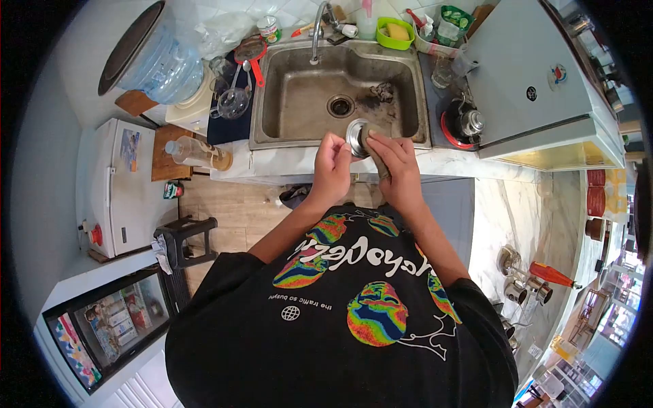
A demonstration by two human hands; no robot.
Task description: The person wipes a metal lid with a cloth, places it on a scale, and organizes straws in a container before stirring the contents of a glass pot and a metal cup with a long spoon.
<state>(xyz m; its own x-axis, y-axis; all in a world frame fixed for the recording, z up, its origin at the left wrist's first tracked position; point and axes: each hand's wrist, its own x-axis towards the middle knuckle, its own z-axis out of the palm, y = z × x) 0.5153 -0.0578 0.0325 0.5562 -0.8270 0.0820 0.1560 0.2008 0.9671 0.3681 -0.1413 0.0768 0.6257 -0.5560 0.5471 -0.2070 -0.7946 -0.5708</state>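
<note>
A pale, marbled surface (286, 160) runs along the front of a metal sink (292, 102) set into it. Left of the sink a dark cloth (221, 134) is spread, with a clear glass pot (232, 104) on it; a plastic bottle (194, 152) is near the sink's front left corner. Behind the sink's back left corner is a can (269, 30), and at its back right edge sits a green tub (394, 42). To the sink's right are a clear jar (441, 73) and, nearer the front, a kettle (469, 121) on a red base.
</note>
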